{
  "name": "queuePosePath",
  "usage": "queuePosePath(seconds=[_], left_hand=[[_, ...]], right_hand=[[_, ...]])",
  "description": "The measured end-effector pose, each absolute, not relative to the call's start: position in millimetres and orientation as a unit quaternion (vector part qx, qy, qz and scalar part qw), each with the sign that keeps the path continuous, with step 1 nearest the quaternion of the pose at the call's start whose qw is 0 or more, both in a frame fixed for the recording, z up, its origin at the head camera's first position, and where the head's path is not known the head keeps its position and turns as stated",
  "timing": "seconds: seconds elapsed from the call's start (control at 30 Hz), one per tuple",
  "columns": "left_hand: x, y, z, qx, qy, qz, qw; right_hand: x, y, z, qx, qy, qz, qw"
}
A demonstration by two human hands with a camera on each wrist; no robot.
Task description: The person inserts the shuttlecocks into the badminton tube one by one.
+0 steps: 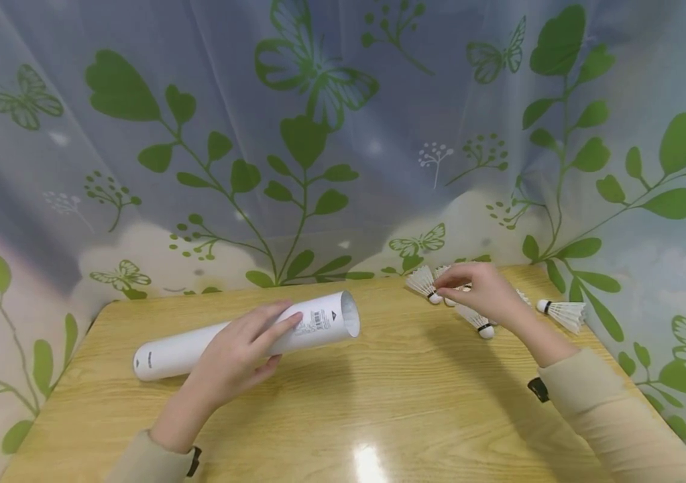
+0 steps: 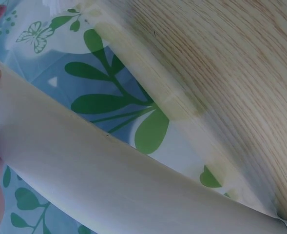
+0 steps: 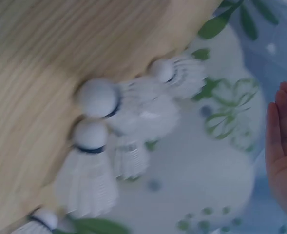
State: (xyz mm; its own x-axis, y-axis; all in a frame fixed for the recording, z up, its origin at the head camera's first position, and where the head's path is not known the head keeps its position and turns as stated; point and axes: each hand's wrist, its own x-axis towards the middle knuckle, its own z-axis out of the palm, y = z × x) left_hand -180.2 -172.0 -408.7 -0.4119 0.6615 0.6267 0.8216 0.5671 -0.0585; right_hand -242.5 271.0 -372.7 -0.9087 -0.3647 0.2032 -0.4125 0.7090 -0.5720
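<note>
My left hand (image 1: 240, 349) grips a long white shuttlecock tube (image 1: 186, 349) around its middle, thumb below and fingers over the top. The tube's right end is uncapped and tilts up, with a barcode label near it. In the left wrist view the tube (image 2: 99, 165) crosses the lower half, fingertips at the left edge. My right hand (image 1: 481, 292) reaches over a cluster of white feather shuttlecocks, thumb and forefinger close by the cork of the leftmost shuttlecock (image 1: 422, 282). In the right wrist view that hand (image 3: 285, 151) has straight fingers, apart from the shuttlecocks (image 3: 87, 170).
A shuttlecock (image 1: 480, 322) lies in front of the cluster, and another shuttlecock (image 1: 562, 314) lies near the right edge. The wooden table (image 1: 379, 396) ends at a leaf-and-butterfly patterned curtain (image 1: 373, 188) behind it and at the right.
</note>
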Motion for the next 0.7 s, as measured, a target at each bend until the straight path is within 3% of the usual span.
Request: queuePosePath(seconds=[0.7], left_hand=[[-183,-172,-412,-0.448,-0.83,-0.128,0.308]], right_hand=[[-267,336,-409,0.173,-0.945,0.279,-0.001]])
